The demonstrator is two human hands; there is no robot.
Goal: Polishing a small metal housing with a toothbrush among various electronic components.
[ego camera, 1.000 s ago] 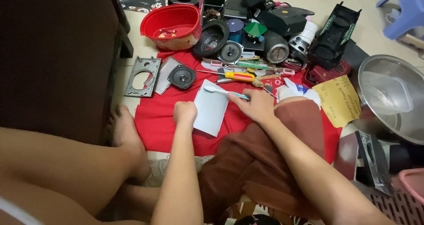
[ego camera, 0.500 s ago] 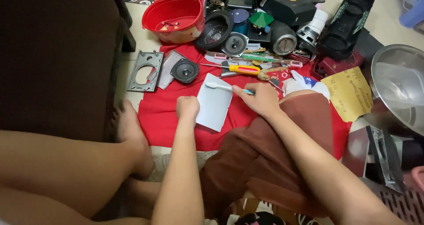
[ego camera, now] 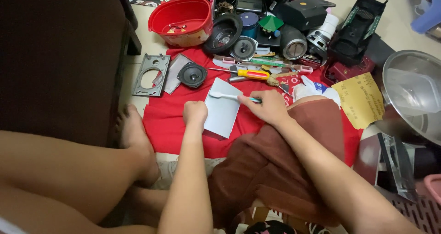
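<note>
My left hand is closed on the left edge of a flat pale grey panel that lies tilted on a red cloth. My right hand grips a toothbrush with a teal handle, its white head resting on the panel's upper part. My right forearm lies over a brown cloth on my lap.
Beyond the panel lie a yellow-handled screwdriver, small speakers, a grey metal frame, a red bowl and several black parts. A steel bowl and yellow paper sit right. Dark furniture stands left.
The view has shifted slightly downward. The toothbrush head has moved left across the panel. Both hands keep their hold.
</note>
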